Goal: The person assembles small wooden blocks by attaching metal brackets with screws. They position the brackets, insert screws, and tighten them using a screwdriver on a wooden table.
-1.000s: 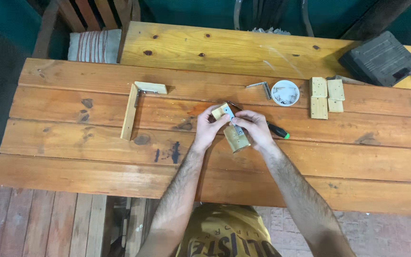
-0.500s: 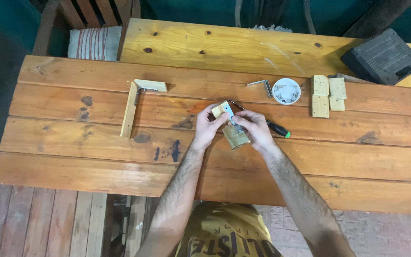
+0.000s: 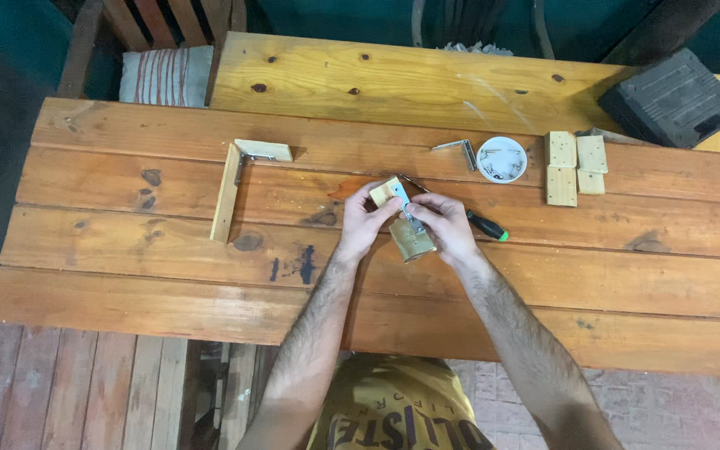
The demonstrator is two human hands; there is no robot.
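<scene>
Both hands at mid-tabletop (image 3: 127,242): left hand (image 3: 364,221) fingers grasp the upper wooden block (image 3: 387,192), right hand (image 3: 445,227) fingers pinch the metal bracket (image 3: 411,215) against the lower block (image 3: 412,242); ideally, edges stay flush and square.

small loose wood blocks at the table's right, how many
3 small pale wood blocks lie right of the white round dish: top left, top right, bottom left. None looks hidden.
</scene>
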